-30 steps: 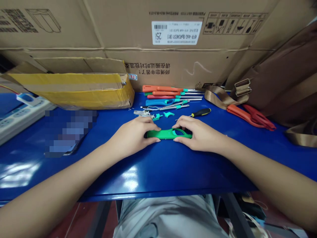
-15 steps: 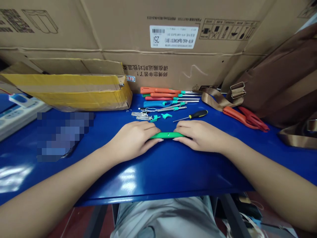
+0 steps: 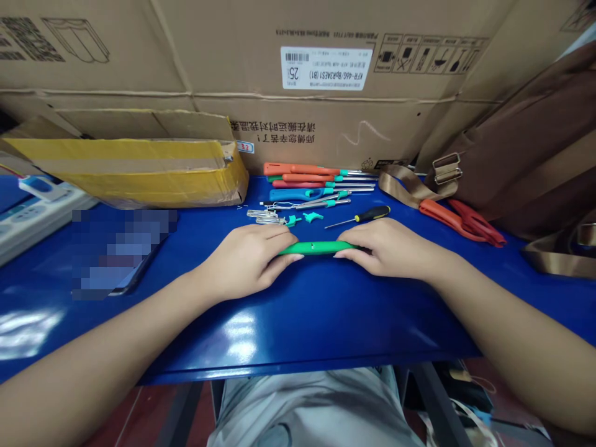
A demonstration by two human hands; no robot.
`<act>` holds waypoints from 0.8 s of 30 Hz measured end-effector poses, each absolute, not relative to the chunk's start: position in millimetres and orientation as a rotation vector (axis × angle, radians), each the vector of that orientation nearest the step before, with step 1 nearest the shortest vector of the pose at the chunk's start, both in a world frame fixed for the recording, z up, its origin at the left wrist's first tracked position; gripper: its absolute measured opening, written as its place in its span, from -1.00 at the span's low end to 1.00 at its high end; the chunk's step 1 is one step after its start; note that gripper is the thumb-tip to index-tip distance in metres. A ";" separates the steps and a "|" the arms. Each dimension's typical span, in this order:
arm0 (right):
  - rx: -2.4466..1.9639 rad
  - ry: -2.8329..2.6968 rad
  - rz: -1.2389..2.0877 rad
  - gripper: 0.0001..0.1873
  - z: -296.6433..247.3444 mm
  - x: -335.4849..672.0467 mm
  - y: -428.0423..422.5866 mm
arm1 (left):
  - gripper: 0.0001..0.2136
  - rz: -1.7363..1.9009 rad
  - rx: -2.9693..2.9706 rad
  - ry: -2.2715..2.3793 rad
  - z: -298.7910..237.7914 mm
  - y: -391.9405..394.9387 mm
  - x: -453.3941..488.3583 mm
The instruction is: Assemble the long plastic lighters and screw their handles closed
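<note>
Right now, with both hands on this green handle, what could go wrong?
Your left hand and right hand grip the green handle near its ends; it might slip if one loosens. A small teal piece just beyond could get knocked away. The screwdriver near your right hand might roll if bumped.

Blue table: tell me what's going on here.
The person's left hand and right hand grip a long green plastic piece at either end, over a glossy blue table. Beyond it lie small teal plastic parts, an untouched black-and-yellow screwdriver and a row of orange, red and blue handles with metal rods.
</note>
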State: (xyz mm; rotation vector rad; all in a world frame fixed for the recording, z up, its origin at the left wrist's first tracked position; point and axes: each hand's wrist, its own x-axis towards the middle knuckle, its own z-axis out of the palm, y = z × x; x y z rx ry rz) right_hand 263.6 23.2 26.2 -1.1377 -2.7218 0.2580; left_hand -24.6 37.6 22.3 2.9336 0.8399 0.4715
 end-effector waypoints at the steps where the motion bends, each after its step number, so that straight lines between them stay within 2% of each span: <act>1: -1.153 -2.723 0.238 -0.66 26.8 263.7 23.4 | -0.72 0.474 2.854 0.850 22.6 36.8 -24.0; 6: -1.121 -2.676 0.267 -0.66 26.2 260.9 22.3 | -0.68 0.531 2.003 0.912 17.4 33.5 -14.0; 10: -1.046 -2.685 0.381 -0.43 21.7 256.4 19.2 | -0.64 0.536 1.530 0.928 11.3 34.1 -7.2; 13: -1.059 -2.702 0.406 -0.56 20.5 253.7 17.7 | -0.59 0.623 1.767 0.923 10.2 34.3 -10.1; 18: -0.969 -2.672 0.478 -0.64 19.8 250.2 17.0 | -0.79 0.672 2.550 0.632 8.2 33.1 -19.7; 24: -0.837 -2.603 0.537 -0.68 11.1 244.0 13.0 | -0.85 0.812 2.735 0.527 3.6 30.5 -19.1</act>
